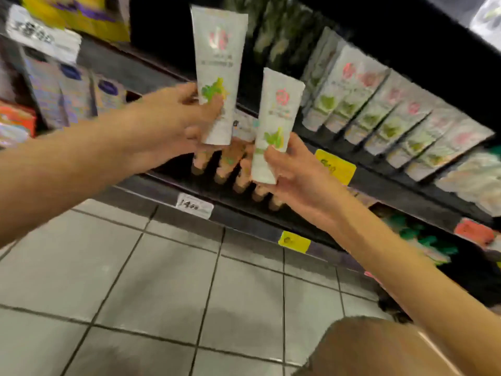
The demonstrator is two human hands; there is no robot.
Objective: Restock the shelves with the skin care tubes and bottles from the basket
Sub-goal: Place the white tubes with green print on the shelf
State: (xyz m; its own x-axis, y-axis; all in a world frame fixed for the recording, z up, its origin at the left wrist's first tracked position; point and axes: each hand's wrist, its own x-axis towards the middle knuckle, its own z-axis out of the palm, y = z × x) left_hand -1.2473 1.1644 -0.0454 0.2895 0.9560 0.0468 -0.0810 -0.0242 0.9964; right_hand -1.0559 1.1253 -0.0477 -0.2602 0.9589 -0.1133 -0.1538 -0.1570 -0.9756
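Two white tubes in hand, one each, both held up in front of the shelf and neither yet set down. Left hand grips the taller tube round its lower end, fingers wrapped, thumb over the green leaf print. Right hand pinches the shorter tube near its base, lower and to the right; the tubes are near each other but apart. Both upright, crimped end up. Row of matching tubes already stands along the shelf to the right, packed close. A dark gap shows at the left end of that row, behind the held pair; likely where these go. Peach-coloured tubes sit on the shelf below. Restocking looks well under way, these two still to place. Basket not in view, so what remains in it cannot be told. Frame blurred, labels unreadable
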